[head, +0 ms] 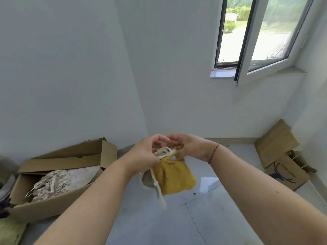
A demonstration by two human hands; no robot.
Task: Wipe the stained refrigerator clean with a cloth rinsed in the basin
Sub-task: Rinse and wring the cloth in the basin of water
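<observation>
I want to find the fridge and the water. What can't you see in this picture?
Head view only:
- Refrigerator and basin: not in the frame at all.
- Cloth: its top is hidden by both hands; wet or dry cannot be told.
- Box: its flap hides part of what is inside.
- Things at the left edge: cut off by the frame, too little shows to name.

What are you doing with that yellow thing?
A person holds a yellow cloth up in the air with both hands. The left hand and the right hand pinch its top edge, and the rest hangs down over the grey floor. An open cardboard box holding fabric sits on the left under a white wall, and a window stands open. No refrigerator or basin is in view.
</observation>
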